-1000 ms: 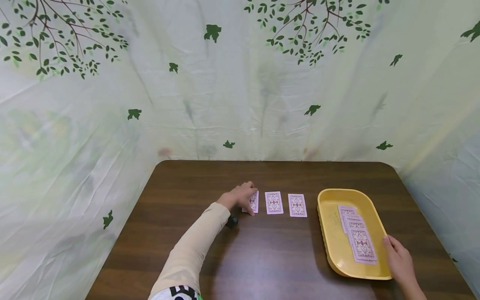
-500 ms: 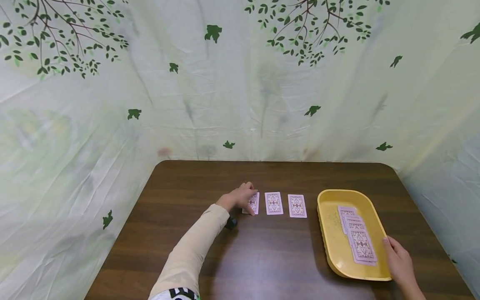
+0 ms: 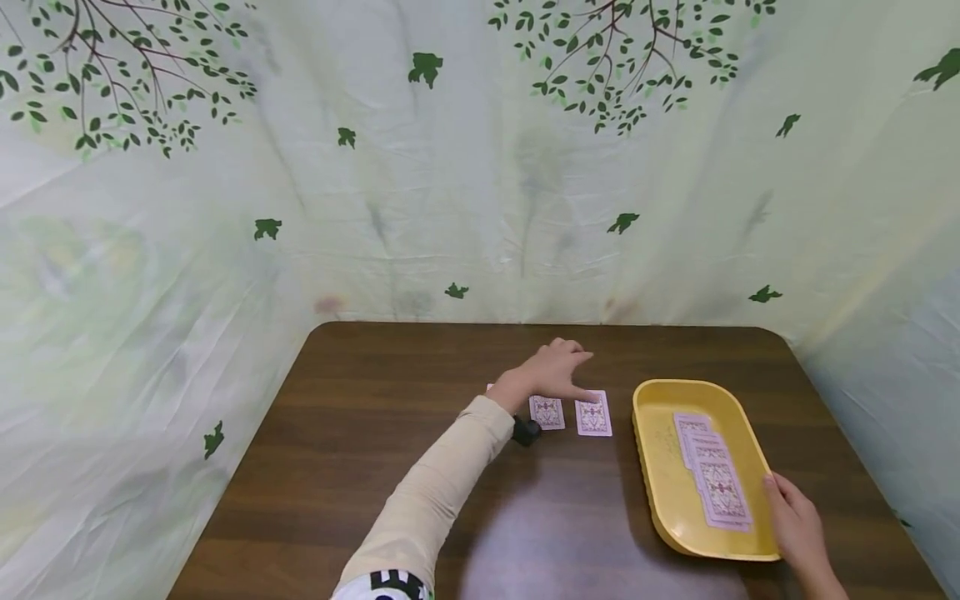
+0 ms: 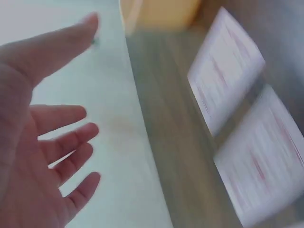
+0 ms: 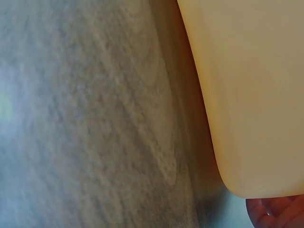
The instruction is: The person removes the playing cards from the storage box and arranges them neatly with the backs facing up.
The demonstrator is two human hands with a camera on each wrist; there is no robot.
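Observation:
My left hand (image 3: 551,371) hovers over the row of playing cards with thumb and fingers spread apart. In the left wrist view that hand (image 4: 21,156) is plainly holding nothing, and two blurred cards lie to the right of it. Its thumb overlaps the top of the right-hand card (image 3: 594,419). The middle card (image 3: 547,413) is partly covered by the hand, and only a corner of the left card (image 3: 490,387) shows. My right hand (image 3: 798,523) grips the right rim of a yellow tray (image 3: 671,525); its curled fingers (image 5: 273,212) show beneath the tray edge.
Several face-down cards (image 3: 723,496) overlap in a loose pile inside the tray. The brown wooden table (image 3: 360,467) has rounded far corners. A pale leaf-patterned sheet (image 3: 487,208) hangs behind it and at both sides.
My left hand has left the left card and moved right, across the middle card to above the right one, with its fingers spreading. The right hand and tray have stayed put.

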